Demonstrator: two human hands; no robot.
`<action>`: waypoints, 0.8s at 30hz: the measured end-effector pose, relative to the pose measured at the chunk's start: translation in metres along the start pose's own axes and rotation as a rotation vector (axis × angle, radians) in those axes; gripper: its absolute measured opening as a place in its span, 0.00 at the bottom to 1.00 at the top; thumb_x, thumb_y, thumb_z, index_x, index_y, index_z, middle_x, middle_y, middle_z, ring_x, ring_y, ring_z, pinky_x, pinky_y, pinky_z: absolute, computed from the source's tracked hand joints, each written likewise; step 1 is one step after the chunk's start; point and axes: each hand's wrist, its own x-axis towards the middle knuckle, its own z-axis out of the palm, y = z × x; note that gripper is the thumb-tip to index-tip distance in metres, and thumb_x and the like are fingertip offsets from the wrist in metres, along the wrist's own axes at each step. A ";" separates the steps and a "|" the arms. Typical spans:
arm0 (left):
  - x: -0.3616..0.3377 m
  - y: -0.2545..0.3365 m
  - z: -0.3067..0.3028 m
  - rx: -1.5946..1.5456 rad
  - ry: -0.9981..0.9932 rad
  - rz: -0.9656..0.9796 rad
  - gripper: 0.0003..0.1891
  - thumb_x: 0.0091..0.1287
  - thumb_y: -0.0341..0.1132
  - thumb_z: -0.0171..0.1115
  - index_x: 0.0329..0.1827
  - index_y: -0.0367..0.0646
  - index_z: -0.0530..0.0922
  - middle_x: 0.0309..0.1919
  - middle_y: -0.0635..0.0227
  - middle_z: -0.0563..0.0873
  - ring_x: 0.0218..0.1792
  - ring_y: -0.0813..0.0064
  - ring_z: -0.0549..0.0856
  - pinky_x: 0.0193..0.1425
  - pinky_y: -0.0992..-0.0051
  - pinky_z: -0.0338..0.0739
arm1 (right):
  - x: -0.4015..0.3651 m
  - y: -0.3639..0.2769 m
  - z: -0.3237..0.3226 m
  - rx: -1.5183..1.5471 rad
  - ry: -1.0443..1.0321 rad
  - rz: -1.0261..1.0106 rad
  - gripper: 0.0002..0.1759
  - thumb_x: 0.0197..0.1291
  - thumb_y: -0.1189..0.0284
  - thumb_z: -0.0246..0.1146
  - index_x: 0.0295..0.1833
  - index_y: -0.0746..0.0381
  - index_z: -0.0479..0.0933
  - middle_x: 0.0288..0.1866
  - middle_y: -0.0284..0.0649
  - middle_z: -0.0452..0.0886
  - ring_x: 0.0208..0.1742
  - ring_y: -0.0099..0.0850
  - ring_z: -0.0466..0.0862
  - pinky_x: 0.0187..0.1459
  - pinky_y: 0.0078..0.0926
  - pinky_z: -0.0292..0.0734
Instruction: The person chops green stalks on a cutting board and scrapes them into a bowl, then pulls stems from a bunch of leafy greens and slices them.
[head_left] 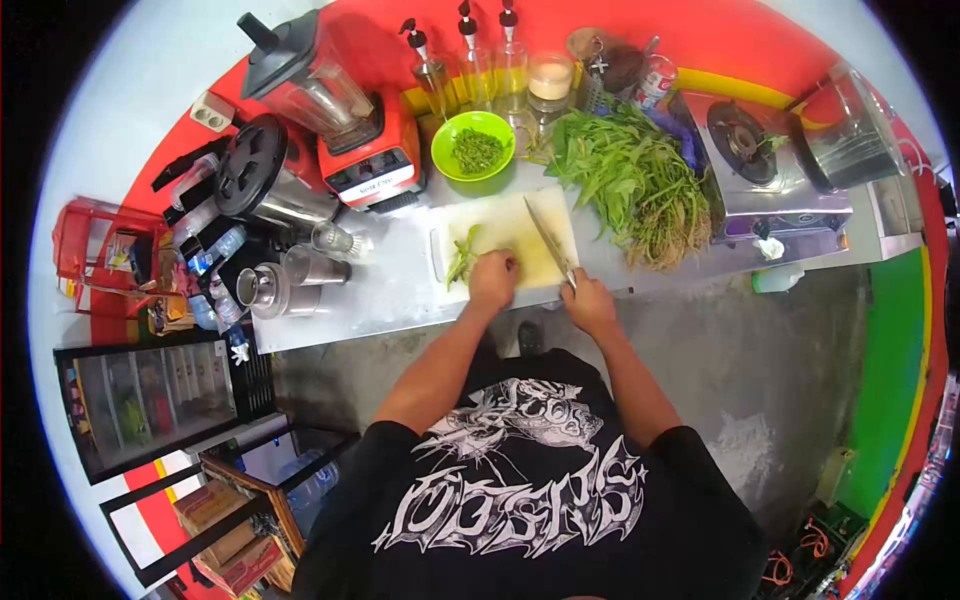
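Head camera, steep downward fisheye, near counter [400,290]

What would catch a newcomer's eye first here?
At the centre, the right hand holds a knife on the pale cutting board while the left hand pins green stems. A heap of leafy greens lies beside the board, and a bright green bowl sits behind it.

Red wall [720,35], grey concrete floor [720,360], steel counter [385,290], glass-fronted cabinet [150,395] at left.

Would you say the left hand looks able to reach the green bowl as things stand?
Probably yes: the left hand rests on the cutting board, and the green bowl sits just beyond it, with nothing standing between.
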 end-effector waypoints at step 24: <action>0.001 -0.005 0.030 -0.181 0.000 0.043 0.06 0.62 0.30 0.69 0.40 0.39 0.87 0.34 0.56 0.91 0.37 0.61 0.90 0.46 0.65 0.83 | -0.018 -0.048 0.008 -0.051 -0.132 0.034 0.15 0.71 0.68 0.52 0.55 0.68 0.67 0.44 0.65 0.85 0.47 0.64 0.86 0.51 0.59 0.80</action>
